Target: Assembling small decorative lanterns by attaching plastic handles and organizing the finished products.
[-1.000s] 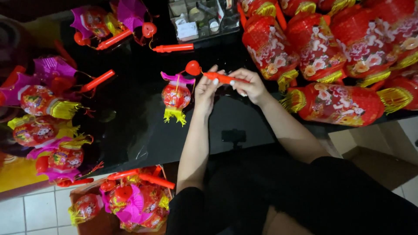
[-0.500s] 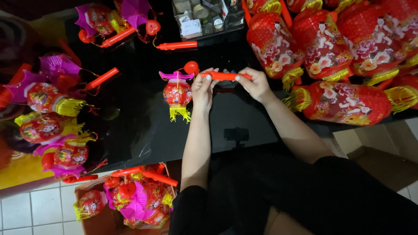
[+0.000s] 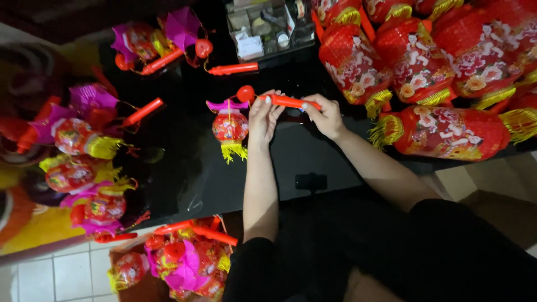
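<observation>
**Two hands on the handle of a small hanging lantern**

Just above the centre of the frame, a slim orange-red plastic handle stick [image 3: 288,101] with a round red knob at its left end lies nearly level, held over the black glossy tabletop [image 3: 179,162]. The left hand [image 3: 264,116] grips the stick near the knob, fingers curled over it; the right hand [image 3: 324,116] pinches the opposite end between thumb and fingertips. Below the knob, just left of the left hand, hangs a small round red paper lantern with a magenta cap and yellow fringe [image 3: 230,127]; whether it touches the table cannot be told.

In the upper centre, a second orange-red handle stick [image 3: 234,69] lies on the table, apart from the hands, in front of a clear plastic compartment box of small parts [image 3: 268,25]. In the upper right, large red flower-printed cylindrical lanterns with gold tassels [image 3: 442,131] lie packed side by side, the nearest just right of the right hand. The left edge of the frame holds a loose cluster of small red-and-magenta lanterns with yellow fringes [image 3: 78,140], several with handle sticks attached. At the lower left, below the table edge, another heap of small finished lanterns [image 3: 179,263] rests above a white tiled floor [image 3: 50,277].
</observation>
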